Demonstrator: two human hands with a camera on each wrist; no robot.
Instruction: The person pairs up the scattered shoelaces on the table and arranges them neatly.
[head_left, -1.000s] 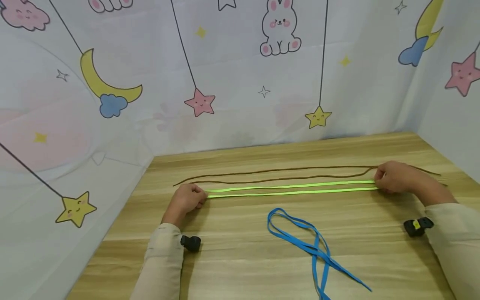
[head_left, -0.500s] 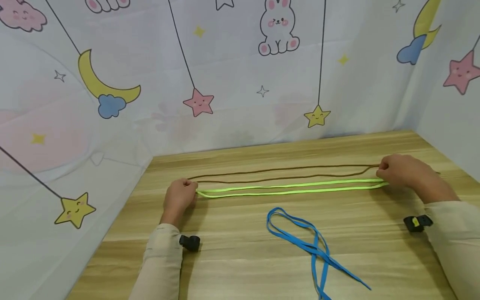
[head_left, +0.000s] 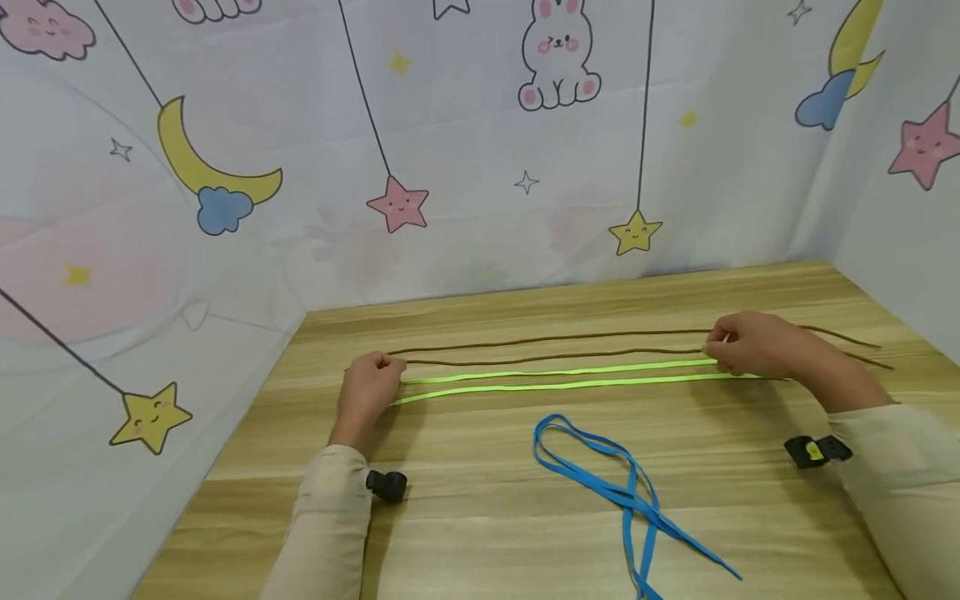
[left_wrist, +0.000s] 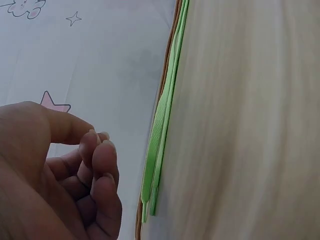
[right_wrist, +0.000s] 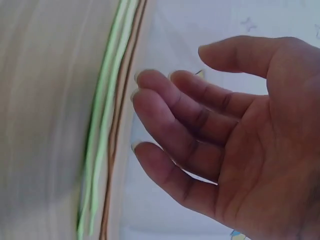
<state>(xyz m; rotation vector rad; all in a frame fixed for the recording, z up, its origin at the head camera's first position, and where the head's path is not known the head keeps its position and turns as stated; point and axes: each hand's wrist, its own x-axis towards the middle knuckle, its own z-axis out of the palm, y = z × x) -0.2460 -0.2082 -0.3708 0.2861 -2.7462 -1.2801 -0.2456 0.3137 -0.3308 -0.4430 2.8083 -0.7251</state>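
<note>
Right hand [head_left: 757,343] shifted inward, green laces [left_wrist: 161,110] beneath.

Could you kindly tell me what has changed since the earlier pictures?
The right hand and left hand have let go of the bright green flat shoelaces, whose ends now lie free. The right hand has moved leftward along them; the left hand has shifted only slightly. The thin brown cords and the looped blue flat shoelace look unchanged.

White cartoon-printed cloth [head_left: 465,125] hangs behind a wood-grain table [head_left: 465,525].
</note>
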